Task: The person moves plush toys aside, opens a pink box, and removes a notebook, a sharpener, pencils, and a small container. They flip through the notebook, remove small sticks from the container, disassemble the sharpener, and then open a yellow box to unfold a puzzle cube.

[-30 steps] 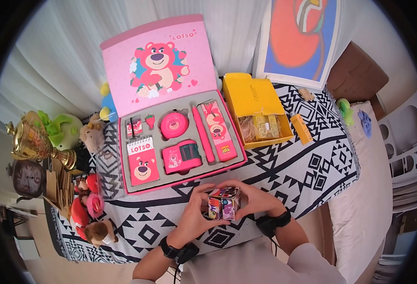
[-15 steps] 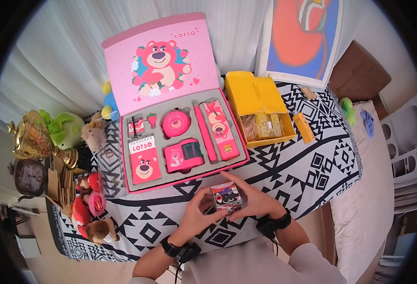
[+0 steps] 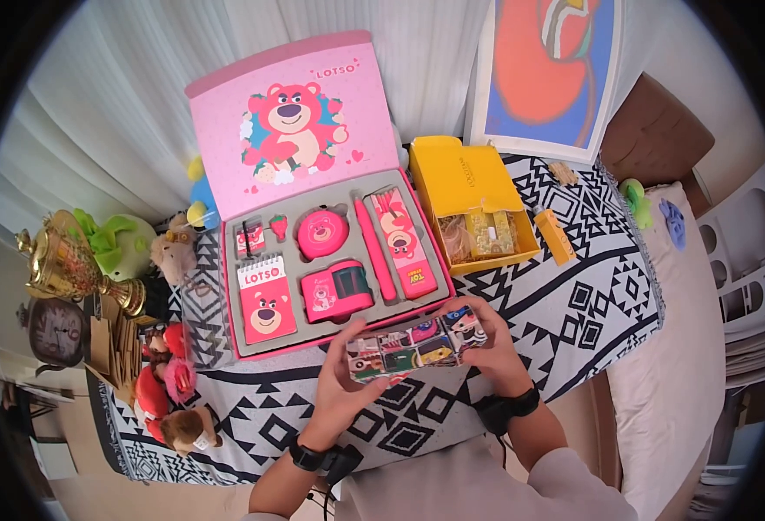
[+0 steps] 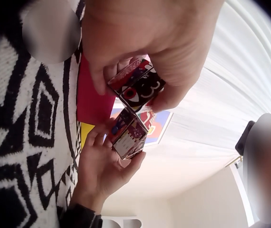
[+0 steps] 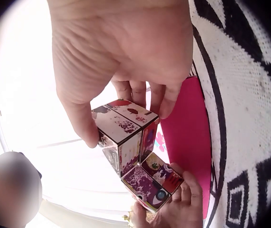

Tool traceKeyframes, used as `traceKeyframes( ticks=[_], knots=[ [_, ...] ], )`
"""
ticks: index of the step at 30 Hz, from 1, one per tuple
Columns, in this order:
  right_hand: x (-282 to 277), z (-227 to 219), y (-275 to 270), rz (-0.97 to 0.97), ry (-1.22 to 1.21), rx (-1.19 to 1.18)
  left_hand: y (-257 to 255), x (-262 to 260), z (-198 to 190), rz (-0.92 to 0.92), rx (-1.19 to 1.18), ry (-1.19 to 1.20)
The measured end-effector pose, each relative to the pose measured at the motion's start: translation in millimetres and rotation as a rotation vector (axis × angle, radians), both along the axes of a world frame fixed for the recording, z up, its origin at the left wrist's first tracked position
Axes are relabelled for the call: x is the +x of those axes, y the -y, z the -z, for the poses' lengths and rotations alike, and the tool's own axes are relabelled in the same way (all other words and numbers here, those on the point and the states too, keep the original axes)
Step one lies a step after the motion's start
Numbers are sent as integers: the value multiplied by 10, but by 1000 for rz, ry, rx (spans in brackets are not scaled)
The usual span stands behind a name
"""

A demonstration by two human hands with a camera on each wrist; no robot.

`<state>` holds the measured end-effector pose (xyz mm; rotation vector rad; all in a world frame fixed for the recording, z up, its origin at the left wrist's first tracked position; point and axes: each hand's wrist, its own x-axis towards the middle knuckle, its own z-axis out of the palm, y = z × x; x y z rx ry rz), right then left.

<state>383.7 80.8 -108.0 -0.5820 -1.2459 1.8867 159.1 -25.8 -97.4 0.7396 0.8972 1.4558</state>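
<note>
A folding picture cube (image 3: pixel 413 346), opened into a long hinged block, is held between both hands over the patterned cloth. The left hand (image 3: pixel 345 389) grips its left end between thumb and fingers; the right hand (image 3: pixel 492 351) grips its right end. Two cube sections (image 4: pixel 136 85) meet at a corner in the left wrist view, one in each hand. In the right wrist view a larger section (image 5: pixel 125 124) sits between the right thumb and fingers, and another hangs at an angle towards the left hand.
An open pink gift box (image 3: pixel 241 352) with stationery lies just beyond the hands. Right of it are a yellow box (image 3: pixel 472 178) and a small orange box (image 3: pixel 555 236). Plush toys (image 3: pixel 186 429), paper bags (image 3: pixel 118 345) and a gold trophy (image 3: pixel 62 256) stand at the left.
The compact cube has been unfolded into a wider block. The hands have moved apart, the left one leftwards, each keeping hold of an end.
</note>
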Motion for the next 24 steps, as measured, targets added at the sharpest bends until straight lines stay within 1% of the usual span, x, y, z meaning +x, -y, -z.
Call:
traceKeyframes(
  ticks=[1,3,4,8,10,11,13,14,15,16,17,19,20,21,22,23,24],
  knots=[
    [-2,-8,-3,0,-2,4,10,-4,23,0,4,-2],
    [5,-17,5,64,-75,-37,26,-4,98,99,51,-130],
    [17,2,3,47,-96,-59,8,-2,117,114,117,-160],
    [-18,-21,25,-9,-132,-89,1,29,87,130,154,-253],
    [-49,56,18,-173,51,59,23,54,139,241,30,44],
    [-58,64,20,-177,52,59,28,50,147,238,30,44],
    [-74,48,46,-272,104,3,29,43,114,243,45,83],
    [-72,18,46,-276,109,-10,40,18,148,243,45,83],
    [-63,10,26,-275,109,-7,52,-28,210,285,18,138],
    [-46,-3,-8,-348,124,83,45,-52,241,328,-7,193],
    [-29,-12,-31,-419,141,172,33,-39,224,331,-3,193],
    [-3,-18,-29,-427,158,157,37,-1,184,301,14,156],
    [6,-21,-25,-442,173,142,47,-11,260,326,-30,225],
    [9,-27,-28,-459,187,128,44,-5,235,328,-28,226],
    [0,-40,-22,-459,187,130,39,-6,189,326,-83,245],
    [-18,-57,-12,-459,175,89,21,-11,161,326,-136,263],
    [-30,-68,-10,-459,164,47,11,-6,177,329,-133,261]
  ],
)
